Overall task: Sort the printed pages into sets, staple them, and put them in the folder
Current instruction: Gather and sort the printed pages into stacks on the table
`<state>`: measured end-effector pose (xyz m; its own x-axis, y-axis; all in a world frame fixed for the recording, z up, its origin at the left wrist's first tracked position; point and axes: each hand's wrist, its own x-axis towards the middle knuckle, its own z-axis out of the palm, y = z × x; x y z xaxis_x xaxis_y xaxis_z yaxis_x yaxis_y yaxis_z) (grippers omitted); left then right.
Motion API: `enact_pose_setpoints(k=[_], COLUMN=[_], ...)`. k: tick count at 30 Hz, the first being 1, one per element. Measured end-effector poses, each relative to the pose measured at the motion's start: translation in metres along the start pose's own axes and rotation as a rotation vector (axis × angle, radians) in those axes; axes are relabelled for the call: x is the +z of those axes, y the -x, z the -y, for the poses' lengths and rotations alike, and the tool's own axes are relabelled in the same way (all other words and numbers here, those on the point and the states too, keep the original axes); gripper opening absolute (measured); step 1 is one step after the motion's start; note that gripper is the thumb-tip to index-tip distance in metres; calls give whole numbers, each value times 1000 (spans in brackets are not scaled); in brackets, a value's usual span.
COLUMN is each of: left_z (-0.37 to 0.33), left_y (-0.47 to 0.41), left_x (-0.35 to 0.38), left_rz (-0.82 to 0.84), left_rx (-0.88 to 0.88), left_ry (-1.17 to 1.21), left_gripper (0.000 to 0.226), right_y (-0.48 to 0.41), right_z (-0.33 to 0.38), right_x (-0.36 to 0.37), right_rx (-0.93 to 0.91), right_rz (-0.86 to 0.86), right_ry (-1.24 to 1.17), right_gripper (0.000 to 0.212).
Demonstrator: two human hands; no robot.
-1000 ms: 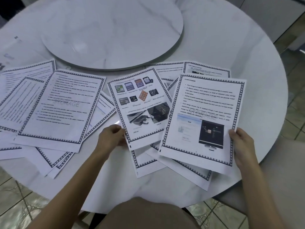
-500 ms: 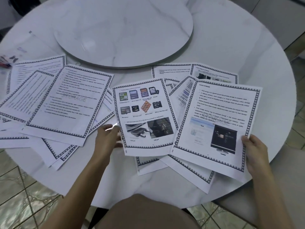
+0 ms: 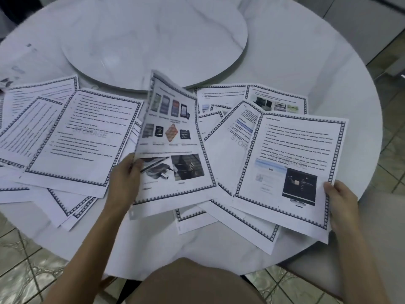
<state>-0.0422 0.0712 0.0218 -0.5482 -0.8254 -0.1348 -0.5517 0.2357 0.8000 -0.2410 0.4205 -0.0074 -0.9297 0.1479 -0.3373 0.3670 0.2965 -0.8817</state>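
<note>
Several printed pages with patterned borders lie spread over the round white marble table. My left hand grips the left edge of the memory-card picture page and holds it lifted, its top curling up. My right hand pinches the lower right corner of the cloud-storage page, which shows a dark screen picture. A text page marked STORAGE lies at the left on top of other sheets. No stapler or folder is in view.
A round marble turntable sits in the table's middle, behind the pages. More pages lie at the back right. Small dark items show at the far left edge. Tiled floor surrounds the table; my knee is below.
My left hand has lifted the memory-card page off the pile, so its top edge now stands up. The cloud-storage page in my right hand has shifted right.
</note>
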Motion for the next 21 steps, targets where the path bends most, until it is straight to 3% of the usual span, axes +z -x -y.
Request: enact_pose_setpoints(k=[4, 7, 12, 16, 21], left_z=[-4, -11, -18, -18, -8], left_y=[-3, -1, 11, 20, 29], left_x=[-23, -23, 3, 25, 38], left_rz=[52, 156, 317, 352, 405], left_rx=[-29, -61, -89, -48, -141], left_ry=[343, 467, 385, 247, 255], left_gripper=[18, 19, 17, 15, 19], right_y=[3, 7, 19, 37, 61], right_z=[2, 3, 7, 13, 15], right_x=[6, 19, 49, 67, 86], right_rx=[12, 42, 81, 82, 62], right_rz=[54, 138, 328, 437, 531], right_ry=[12, -18, -112, -141, -63], right_gripper=[15, 17, 22, 22, 18])
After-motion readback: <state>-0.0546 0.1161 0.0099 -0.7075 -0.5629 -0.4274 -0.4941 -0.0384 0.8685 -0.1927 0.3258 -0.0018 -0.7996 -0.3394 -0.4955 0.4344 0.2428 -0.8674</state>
